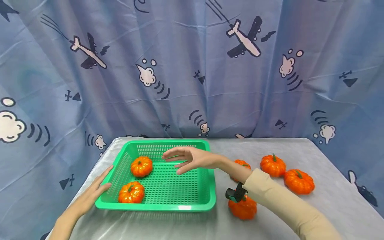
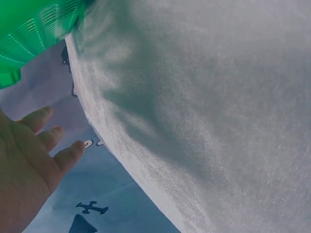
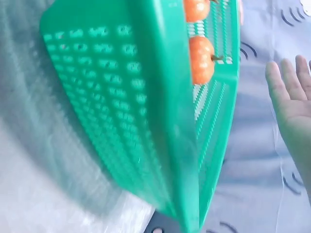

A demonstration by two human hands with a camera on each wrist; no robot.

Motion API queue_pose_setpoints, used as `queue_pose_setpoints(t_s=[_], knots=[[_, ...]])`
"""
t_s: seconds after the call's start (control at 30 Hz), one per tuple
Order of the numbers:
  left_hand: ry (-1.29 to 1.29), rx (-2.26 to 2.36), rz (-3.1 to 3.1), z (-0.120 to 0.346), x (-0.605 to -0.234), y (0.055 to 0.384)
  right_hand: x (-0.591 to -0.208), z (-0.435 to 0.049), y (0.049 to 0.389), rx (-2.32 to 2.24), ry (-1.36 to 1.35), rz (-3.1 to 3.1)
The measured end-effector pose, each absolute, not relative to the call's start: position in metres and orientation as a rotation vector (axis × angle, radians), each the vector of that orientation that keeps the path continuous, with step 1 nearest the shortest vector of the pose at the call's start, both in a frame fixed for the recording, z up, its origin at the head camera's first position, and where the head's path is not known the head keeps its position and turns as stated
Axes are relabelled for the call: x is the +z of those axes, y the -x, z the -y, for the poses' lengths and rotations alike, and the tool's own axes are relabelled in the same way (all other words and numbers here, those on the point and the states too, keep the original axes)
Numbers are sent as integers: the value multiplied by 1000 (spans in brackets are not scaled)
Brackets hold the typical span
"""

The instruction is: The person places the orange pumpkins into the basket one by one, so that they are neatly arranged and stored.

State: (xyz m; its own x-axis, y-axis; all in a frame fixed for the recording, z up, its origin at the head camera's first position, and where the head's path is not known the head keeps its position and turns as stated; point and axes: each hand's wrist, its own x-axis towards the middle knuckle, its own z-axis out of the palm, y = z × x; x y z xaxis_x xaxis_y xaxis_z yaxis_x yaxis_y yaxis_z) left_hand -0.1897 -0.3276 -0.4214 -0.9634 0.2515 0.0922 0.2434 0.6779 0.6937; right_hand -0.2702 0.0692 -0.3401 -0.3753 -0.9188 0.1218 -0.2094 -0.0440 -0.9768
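Note:
My right hand hovers over the green plastic basket, fingers loosely extended and holding nothing. In the right wrist view that hand appears beyond the basket's rim with its fingers spread. At the basket's left side is my left hand, its fingers fairly straight along the rim; whether it touches the rim I cannot tell. Inside the basket, along its left side, lie two small orange pumpkins, one farther back and one nearer the front. The left wrist view shows the left hand empty.
Several more orange pumpkins rest on the silver-grey table right of the basket. One pumpkin lies near a black band on my right wrist; another is partly behind the forearm. A blue curtain hangs behind the table.

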Motion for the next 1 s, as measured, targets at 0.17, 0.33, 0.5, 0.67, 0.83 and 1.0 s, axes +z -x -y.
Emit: queue_pose_setpoints(t_s=[0.17, 0.33, 0.5, 0.67, 0.83, 1.0], knots=[[-415, 1169, -2877, 327, -423, 188, -338, -96, 267, -1534, 1207, -1664], [-405, 1163, -2874, 327, -424, 184, -340, -126, 260, -1574, 1172, -1687], [-391, 1171, -2871, 329, -425, 181, -341, -169, 250, -1642, 1150, -1757], [-417, 1211, -2855, 328, -424, 183, -344, -235, 237, -1722, 1108, -1825], [-427, 1221, -2837, 327, -424, 186, -359, -310, 223, -1820, 1015, -1915], [-442, 1223, -2834, 328, -424, 185, -377, -375, 204, -1932, 853, -2048]])
